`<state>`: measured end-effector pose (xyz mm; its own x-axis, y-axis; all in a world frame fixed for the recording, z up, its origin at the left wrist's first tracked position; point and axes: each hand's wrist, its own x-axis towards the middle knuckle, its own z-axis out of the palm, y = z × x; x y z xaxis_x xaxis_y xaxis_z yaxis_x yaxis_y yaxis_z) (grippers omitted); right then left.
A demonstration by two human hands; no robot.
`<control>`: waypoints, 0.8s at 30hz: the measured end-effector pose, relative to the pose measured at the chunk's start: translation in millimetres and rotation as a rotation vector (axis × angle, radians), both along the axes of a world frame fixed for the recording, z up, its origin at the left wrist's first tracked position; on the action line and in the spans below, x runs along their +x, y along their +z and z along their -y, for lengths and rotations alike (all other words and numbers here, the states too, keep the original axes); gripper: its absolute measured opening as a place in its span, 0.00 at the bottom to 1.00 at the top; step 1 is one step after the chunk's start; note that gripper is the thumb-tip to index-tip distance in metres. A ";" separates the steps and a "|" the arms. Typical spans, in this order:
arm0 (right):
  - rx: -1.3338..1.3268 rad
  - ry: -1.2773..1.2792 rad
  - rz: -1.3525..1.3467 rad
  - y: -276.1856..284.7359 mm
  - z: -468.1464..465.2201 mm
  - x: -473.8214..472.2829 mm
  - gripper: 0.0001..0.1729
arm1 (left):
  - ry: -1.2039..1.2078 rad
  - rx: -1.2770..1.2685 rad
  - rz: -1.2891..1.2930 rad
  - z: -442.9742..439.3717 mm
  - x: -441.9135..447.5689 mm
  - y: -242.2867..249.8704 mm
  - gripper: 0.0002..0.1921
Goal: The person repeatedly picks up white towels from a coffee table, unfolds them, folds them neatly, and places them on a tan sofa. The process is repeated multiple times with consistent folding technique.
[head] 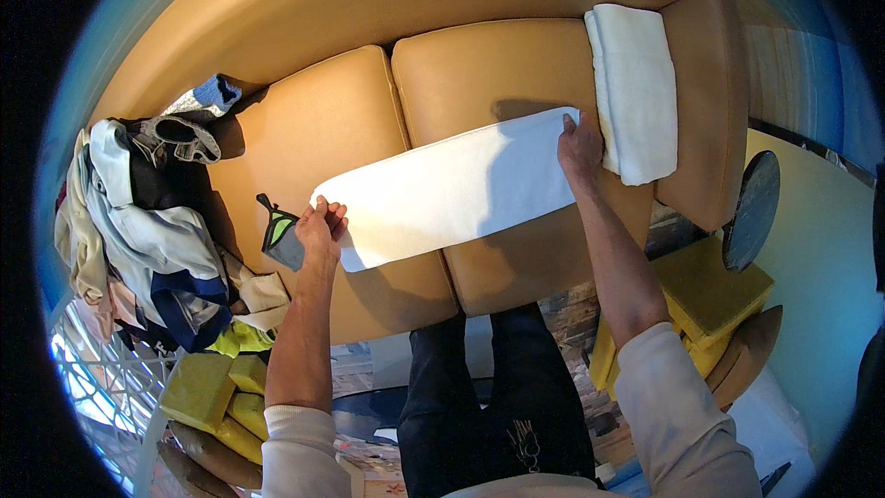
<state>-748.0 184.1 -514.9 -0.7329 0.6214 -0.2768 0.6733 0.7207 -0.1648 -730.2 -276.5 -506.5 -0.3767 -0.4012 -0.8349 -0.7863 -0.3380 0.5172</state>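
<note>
A long folded white cloth, perhaps a towel (pixel 442 194), is stretched between my two hands above the tan sofa's seat cushions. My left hand (pixel 321 227) grips its left end near the top corner. At the far upper corner, my right hand (pixel 581 142) pinches the cloth's right end. Beside my left hand lies a small grey and green pouch-like cloth item with a black loop (pixel 282 238). Another folded white towel (pixel 632 93) rests by the sofa's right armrest, just beyond my right hand.
Piled clothes (pixel 152 221) cover the sofa's left end. Yellow cushioned blocks (pixel 712 283) stand at the lower right, near a dark round tabletop (pixel 751 211). More yellow blocks (pixel 197 391) and a white lattice-like frame (pixel 117 373) are at the lower left.
</note>
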 end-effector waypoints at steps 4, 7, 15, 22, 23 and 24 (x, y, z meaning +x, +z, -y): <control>0.004 0.034 0.034 -2.0 3.3 -4.8 0.22 | 0.022 -0.007 0.010 -0.5 -0.7 1.9 0.08; 0.010 0.074 0.072 1.5 2.4 -7.7 0.22 | -0.041 -0.007 0.045 2.3 -8.1 0.9 0.07; 0.149 0.326 -0.212 20.5 52.6 36.2 0.38 | -0.892 -0.882 -0.298 -31.2 44.8 42.5 0.20; -0.243 1.037 -0.190 15.7 120.4 116.1 0.37 | -1.718 -0.978 -0.467 -44.5 102.1 38.6 0.23; -0.207 1.023 -0.193 10.1 109.8 115.3 0.37 | -1.760 -0.948 -0.386 -37.8 101.8 33.1 0.23; -0.163 1.011 -0.206 4.0 92.4 111.8 0.38 | -1.752 -0.985 -0.472 -31.2 102.6 28.4 0.23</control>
